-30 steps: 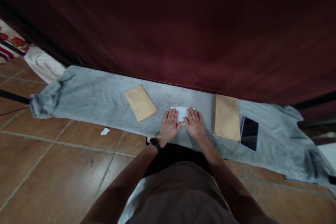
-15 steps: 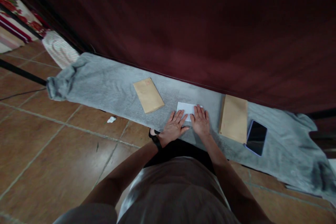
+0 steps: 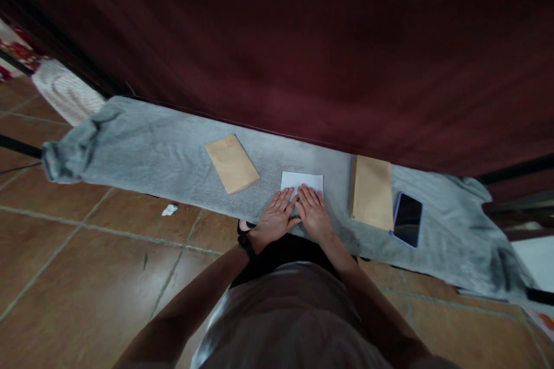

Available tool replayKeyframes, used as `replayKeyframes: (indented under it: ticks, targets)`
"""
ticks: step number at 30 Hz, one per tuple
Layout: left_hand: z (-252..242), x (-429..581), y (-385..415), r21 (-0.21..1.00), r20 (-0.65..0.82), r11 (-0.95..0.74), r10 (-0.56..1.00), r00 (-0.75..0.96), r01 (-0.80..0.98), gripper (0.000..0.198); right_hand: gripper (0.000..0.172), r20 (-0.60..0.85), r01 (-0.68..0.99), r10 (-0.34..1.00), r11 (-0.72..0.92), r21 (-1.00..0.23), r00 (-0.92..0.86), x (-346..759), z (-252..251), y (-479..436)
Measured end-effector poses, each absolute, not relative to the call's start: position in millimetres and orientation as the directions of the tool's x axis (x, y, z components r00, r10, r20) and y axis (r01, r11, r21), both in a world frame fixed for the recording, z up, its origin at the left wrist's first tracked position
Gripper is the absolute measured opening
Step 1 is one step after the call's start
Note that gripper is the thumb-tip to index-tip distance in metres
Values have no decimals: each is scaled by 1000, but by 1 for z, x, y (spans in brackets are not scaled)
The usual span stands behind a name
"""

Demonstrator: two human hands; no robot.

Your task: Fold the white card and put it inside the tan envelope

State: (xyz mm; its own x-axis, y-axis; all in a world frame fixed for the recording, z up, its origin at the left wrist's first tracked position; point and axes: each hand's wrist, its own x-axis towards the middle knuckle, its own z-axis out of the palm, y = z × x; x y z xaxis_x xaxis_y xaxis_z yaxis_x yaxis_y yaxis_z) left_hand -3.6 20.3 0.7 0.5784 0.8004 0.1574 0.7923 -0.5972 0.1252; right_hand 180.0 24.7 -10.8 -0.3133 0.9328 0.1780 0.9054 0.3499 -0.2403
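A small white sheet of paper (image 3: pixel 302 179) lies on the grey cloth (image 3: pixel 173 144) straight in front of me. My left hand (image 3: pixel 274 220) rests flat on its lower left part, fingers stretched out. Beside it, my right hand (image 3: pixel 314 213) lies flat on the lower right part, its fingers also straight. The thumbs come close together between the hands. Both palms hide the paper's near edge. To the left is a single brown envelope (image 3: pixel 232 163), set at a slant. A stack of brown envelopes (image 3: pixel 373 191) sits to the right of my right hand.
A phone (image 3: pixel 407 219) with a purple edge lies right of the stack. Behind the cloth-covered surface hangs a dark red curtain (image 3: pixel 277 57). A white scrap (image 3: pixel 169 210) is on the tiled floor (image 3: pixel 86 277). Striped fabric (image 3: pixel 67 89) hangs at the far left.
My right hand has slid down the paper toward me and closer to my left hand, uncovering the paper's upper right part. The whole view has shifted, so things appear further left.
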Motion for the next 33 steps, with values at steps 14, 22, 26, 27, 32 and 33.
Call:
replayKeyframes:
  ticks: [14,22,26,27,32,33]
  targets:
    - [3,-23,11,124,139,-576,817,560,808,69,53,207,928,943,304,-215,-261,218,-9,-15]
    - [7,-31,7,107,126,-526,849,513,844,66,53,213,941,952,265,-211,-220,222,-11,-17]
    - [10,-18,6,103,129,-519,853,506,848,67,54,223,942,951,260,-212,-213,220,-13,-17]
    - [10,-12,6,109,131,-528,847,515,842,66,54,225,943,952,258,-211,-209,219,-13,-18]
    - [7,22,5,158,146,-581,813,563,798,64,53,229,947,952,249,-205,-201,219,-14,-18]
    - [6,26,4,163,152,-583,812,564,796,65,53,229,947,952,248,-203,-201,219,-14,-19]
